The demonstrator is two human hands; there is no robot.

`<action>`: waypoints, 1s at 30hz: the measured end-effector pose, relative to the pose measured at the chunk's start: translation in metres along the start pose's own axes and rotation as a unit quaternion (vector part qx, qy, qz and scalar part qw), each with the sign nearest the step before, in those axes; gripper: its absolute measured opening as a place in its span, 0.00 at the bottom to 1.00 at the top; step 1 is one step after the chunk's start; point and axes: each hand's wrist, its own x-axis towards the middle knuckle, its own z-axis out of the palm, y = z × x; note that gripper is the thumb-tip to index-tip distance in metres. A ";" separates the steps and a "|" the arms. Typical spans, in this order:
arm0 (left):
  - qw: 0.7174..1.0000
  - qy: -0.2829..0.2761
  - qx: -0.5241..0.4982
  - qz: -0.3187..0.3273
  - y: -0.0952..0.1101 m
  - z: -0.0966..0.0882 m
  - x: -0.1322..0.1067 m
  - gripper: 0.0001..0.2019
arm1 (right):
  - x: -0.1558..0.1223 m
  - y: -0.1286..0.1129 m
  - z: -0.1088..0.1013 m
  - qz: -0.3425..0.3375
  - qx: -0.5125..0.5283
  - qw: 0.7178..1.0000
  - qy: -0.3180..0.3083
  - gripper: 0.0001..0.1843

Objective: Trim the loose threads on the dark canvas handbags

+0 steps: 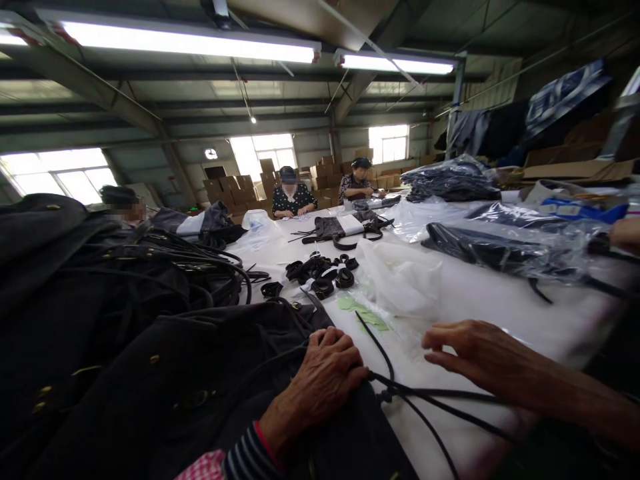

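My left hand (327, 373) rests on a black cloth piece (200, 373) with brass-coloured fittings, fingers bent around its edge. By the thumb, several thin black straps (425, 393) come out from the cloth and trail right over the white table. My right hand (465, 343) hovers over the table above these straps, holding nothing, thumb and fingers apart. Ahead of both hands lie coiled black straps (323, 287) with white bands, light green slips (361, 312) and a crumpled translucent plastic bag (400, 280).
More black cloth pieces (100, 267) pile up at my left. Plastic-wrapped dark bundles (500, 243) lie at the right, where another person's hand (625, 235) shows. A folded dark bundle (340, 228) sits farther back. Several people sit around the white table (555, 317).
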 end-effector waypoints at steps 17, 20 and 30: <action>0.989 -0.011 -0.141 -0.047 -0.003 -0.005 0.007 0.06 | 0.039 -0.057 0.030 -0.038 0.159 0.981 -0.102 0.18; 0.983 0.012 -0.177 -0.057 -0.006 -0.008 0.004 0.09 | 0.033 -0.057 0.030 -0.038 0.178 0.973 -0.141 0.20; 0.964 0.100 -0.194 -0.153 -0.037 -0.012 -0.003 0.11 | 0.057 -0.045 0.060 -0.082 0.070 0.994 0.018 0.03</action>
